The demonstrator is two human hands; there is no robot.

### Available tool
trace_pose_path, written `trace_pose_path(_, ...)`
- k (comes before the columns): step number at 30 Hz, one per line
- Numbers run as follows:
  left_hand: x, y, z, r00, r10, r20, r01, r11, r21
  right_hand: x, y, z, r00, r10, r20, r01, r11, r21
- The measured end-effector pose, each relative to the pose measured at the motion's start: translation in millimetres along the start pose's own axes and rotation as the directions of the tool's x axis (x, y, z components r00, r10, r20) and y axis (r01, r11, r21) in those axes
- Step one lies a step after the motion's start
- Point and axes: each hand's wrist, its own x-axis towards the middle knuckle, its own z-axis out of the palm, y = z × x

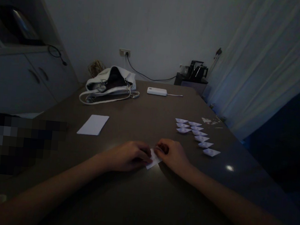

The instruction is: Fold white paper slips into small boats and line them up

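A small piece of white paper [154, 160] lies on the table between my two hands, part of it covered by my fingers. My left hand [131, 155] has its curled fingertips pressed on the paper's left side. At the upper right corner, my right hand [172, 155] pinches the paper between thumb and fingers, and a raised edge shows there. Several small folded paper boats [200, 138] stand in two slanting rows to the right, beyond my right hand. To the left, past my left hand, rests a stack of white paper sheets [93, 124].
A white handbag [111, 84] sits at the far left of the dark table [138, 120], with a white power bank [156, 91] and short cable to its right. Paper scraps [210, 121] lie near the right edge. Kettles [198, 71] stand on a cabinet behind.
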Motion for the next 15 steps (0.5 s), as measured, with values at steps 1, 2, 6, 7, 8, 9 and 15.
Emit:
trace_pose_path(1, 0.0, 0.1, -0.1, 1.0, -0.003, -0.001, 0.004, 1.0, 0.002, -0.8, 1.7, 0.0, 0.997, -0.075, -0.003, 0.075, 0.997, 0.014)
trace_pose_path(2, 0.0, 0.2, -0.2, 1.0, -0.006, 0.0, 0.006, 1.0, 0.005, -1.5, 3.5, -0.4, 0.988, -0.153, 0.006, 0.153, 0.988, 0.025)
trace_pose_path(6, -0.1, -0.4, -0.1, 1.0, -0.002, 0.002, 0.002, 1.0, 0.001, -2.7, 8.7, -5.7, 0.92, -0.378, 0.108, 0.378, 0.926, 0.017)
trace_pose_path(7, -0.1, -1.0, -0.1, 1.0, 0.002, 0.001, -0.002, 1.0, -0.005, -2.5, 9.5, -7.6, 0.901, -0.412, 0.138, 0.415, 0.91, 0.008)
trace_pose_path(8, -0.2, -1.8, -0.2, 1.0, 0.006, -0.001, -0.006, 1.0, -0.013, -2.0, 10.0, -9.5, 0.881, -0.444, 0.164, 0.45, 0.893, 0.002)
trace_pose_path(9, -0.2, -2.7, -0.2, 1.0, 0.012, -0.005, -0.012, 1.0, -0.023, -1.5, 10.4, -11.4, 0.86, -0.475, 0.185, 0.483, 0.876, 0.001)
trace_pose_path(15, -0.2, -5.9, -0.7, 0.999, 0.027, -0.023, -0.029, 0.996, -0.082, -1.0, 10.6, -20.1, 0.79, -0.556, 0.258, 0.574, 0.819, 0.01)
